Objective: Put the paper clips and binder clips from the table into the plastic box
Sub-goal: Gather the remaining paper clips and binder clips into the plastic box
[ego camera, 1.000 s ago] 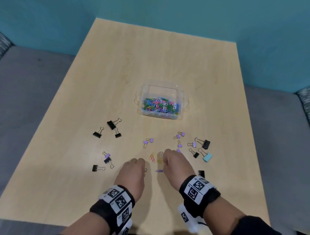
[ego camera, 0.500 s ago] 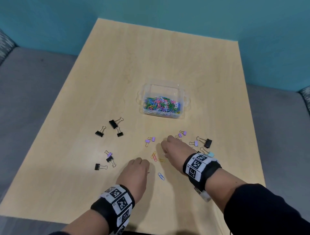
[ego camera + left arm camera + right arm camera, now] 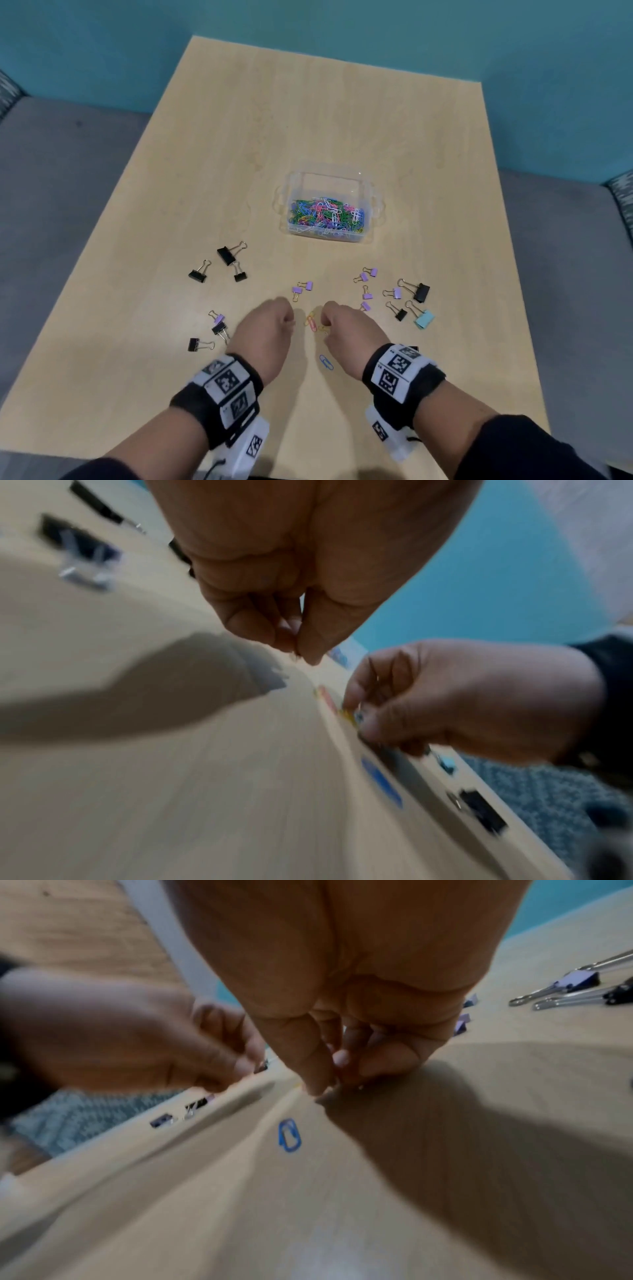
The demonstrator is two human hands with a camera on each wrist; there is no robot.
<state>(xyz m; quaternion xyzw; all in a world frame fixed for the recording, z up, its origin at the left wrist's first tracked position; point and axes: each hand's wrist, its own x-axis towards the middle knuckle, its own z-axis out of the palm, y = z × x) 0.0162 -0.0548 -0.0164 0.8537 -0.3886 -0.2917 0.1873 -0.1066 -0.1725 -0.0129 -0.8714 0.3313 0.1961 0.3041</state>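
**Head view: both hands curled over the loose paper clips**

Head camera showed the left hand (image 3: 265,334) and the right hand (image 3: 349,334) low over the near middle of the wooden table (image 3: 239,154), knuckles up and fingers curled under. Between them lay an orange paper clip (image 3: 311,322) and a yellow paper clip (image 3: 323,329), the yellow one at the right hand's fingertips. A blue paper clip (image 3: 326,361) lay just nearer, apart from both hands.

From the left wrist, the left hand's thumb and fingers (image 3: 263,626) were pressed together at the tips; something tiny seemed to be pinched there, but blur hid what it was. From the right wrist, the right hand's fingertips (image 3: 342,1056) were bunched down at the tabletop; whether they already gripped a clip could not be told.

The plastic box (image 3: 329,178) stood farther back at the table's middle, clear-walled, open and partly filled with coloured paper clips (image 3: 325,217). Black binder clips (image 3: 226,255) lay to the far left of the hands, with a few more at the near left. Purple binder clips (image 3: 368,295), further black ones and a light blue binder clip (image 3: 424,319) were scattered to the right.
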